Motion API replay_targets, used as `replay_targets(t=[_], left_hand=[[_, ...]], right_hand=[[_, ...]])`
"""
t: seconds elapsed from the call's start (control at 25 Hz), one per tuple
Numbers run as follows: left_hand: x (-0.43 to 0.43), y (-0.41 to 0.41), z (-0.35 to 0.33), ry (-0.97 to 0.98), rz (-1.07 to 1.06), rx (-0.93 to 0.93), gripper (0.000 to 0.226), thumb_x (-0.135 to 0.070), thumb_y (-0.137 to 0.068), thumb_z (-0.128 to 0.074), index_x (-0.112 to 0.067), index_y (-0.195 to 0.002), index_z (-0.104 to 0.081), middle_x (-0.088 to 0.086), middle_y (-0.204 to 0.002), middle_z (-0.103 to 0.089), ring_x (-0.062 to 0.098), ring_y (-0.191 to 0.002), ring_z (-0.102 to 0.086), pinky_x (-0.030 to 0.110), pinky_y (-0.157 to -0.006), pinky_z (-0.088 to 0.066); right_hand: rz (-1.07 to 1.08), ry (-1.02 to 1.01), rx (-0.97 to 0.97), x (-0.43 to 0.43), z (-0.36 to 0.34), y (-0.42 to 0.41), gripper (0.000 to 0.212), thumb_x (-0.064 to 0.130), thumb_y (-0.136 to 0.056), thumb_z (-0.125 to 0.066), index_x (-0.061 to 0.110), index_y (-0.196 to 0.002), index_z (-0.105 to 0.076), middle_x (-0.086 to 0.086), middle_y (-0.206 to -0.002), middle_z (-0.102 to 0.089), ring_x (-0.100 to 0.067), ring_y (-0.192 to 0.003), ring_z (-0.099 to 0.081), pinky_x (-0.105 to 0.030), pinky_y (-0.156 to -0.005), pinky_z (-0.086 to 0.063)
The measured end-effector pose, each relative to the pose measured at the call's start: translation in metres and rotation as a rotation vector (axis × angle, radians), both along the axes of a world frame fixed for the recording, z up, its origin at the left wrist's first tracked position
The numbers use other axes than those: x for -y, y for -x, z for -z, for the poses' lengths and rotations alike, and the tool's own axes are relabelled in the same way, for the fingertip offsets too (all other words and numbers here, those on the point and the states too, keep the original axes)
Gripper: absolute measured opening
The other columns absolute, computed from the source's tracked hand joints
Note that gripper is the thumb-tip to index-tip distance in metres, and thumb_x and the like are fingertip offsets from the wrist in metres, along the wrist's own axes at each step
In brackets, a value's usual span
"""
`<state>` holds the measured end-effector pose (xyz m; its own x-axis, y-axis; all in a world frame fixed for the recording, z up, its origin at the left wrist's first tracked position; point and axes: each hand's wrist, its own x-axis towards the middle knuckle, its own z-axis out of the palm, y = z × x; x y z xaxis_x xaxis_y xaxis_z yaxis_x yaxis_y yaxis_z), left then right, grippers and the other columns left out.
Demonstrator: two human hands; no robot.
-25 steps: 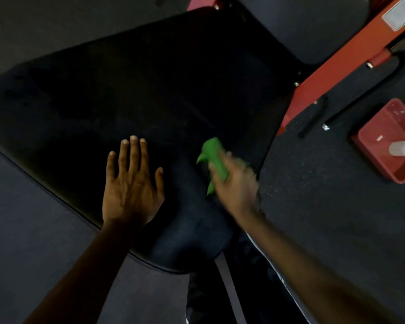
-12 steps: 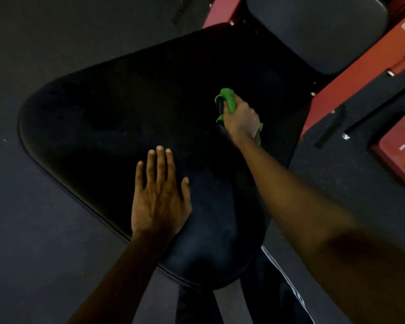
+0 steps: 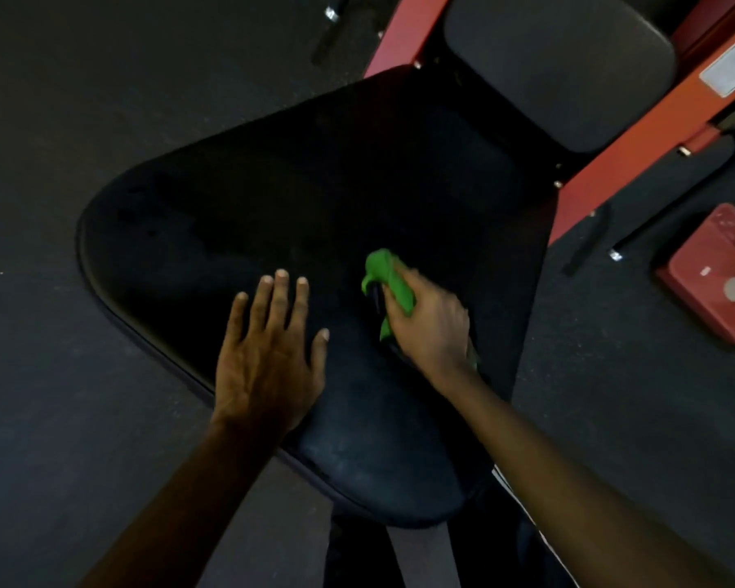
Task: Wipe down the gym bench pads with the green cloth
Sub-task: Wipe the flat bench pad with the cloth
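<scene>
**Two hands on one pad, cloth mid-wipe**

Bunched into a wad, the green cloth (image 3: 389,286) sits on the large black seat pad (image 3: 315,197), toward its right side and closer to the narrow near end than the wide far one. The right hand (image 3: 431,328) curls its fingers round the wad and presses it to the pad. The hand is blurred, so I judge it is mid-stroke. Just to the left, apart from the cloth, the left hand (image 3: 268,358) lies flat on the pad with its fingers straight and slightly spread, holding nothing and seemingly bracing.

Past the far end stands a smaller grey back pad (image 3: 561,65) on a red frame (image 3: 603,176). A red tray (image 3: 713,290) rests on the dark floor (image 3: 60,120) at right.

A wadded cloth touches little surface, so strips may be missed, likely the wide left corner and the patch under the bracing palm. A fast stroke rightward could run off the pad's edge or bring knuckles against the frame. The back pad could be skipped.
</scene>
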<state>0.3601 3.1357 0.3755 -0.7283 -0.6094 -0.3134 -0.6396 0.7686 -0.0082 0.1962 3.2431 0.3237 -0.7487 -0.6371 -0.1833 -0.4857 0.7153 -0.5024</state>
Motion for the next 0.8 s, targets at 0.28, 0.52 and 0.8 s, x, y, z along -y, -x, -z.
replay_targets(t=[0.28,0.52,0.8], left_hand=[[0.041,-0.031,-0.008,0.054,-0.090,0.003,0.075,-0.052,-0.100,-0.025,-0.003,-0.157,-0.023,0.020,-0.163,-0.024,0.032,-0.152,-0.019,0.048,-0.124,-0.015],[0.048,-0.044,-0.012,0.085,-0.189,-0.038,0.083,-0.055,-0.098,-0.023,0.003,-0.157,-0.017,0.023,-0.164,-0.017,0.033,-0.154,-0.013,0.047,-0.126,-0.010],[0.093,-0.070,-0.017,0.105,-0.322,-0.149,0.085,-0.057,-0.098,-0.028,0.003,-0.157,-0.013,0.024,-0.164,-0.013,0.034,-0.154,-0.009,0.046,-0.125,-0.007]], right_hand=[[0.017,-0.070,0.057,0.036,-0.018,-0.018,0.046,0.053,-0.095,-0.055,0.038,-0.138,-0.055,-0.003,-0.113,-0.073,-0.028,-0.099,-0.069,-0.037,-0.078,-0.055],[-0.255,0.177,0.002,0.072,-0.036,-0.063,0.042,0.043,-0.094,-0.063,0.032,-0.134,-0.063,0.003,-0.122,-0.071,-0.016,-0.106,-0.068,-0.028,-0.081,-0.054],[-0.283,0.124,-0.005,0.205,-0.026,-0.044,0.043,0.053,-0.096,-0.054,0.040,-0.136,-0.057,0.002,-0.115,-0.073,-0.024,-0.103,-0.068,-0.031,-0.078,-0.050]])
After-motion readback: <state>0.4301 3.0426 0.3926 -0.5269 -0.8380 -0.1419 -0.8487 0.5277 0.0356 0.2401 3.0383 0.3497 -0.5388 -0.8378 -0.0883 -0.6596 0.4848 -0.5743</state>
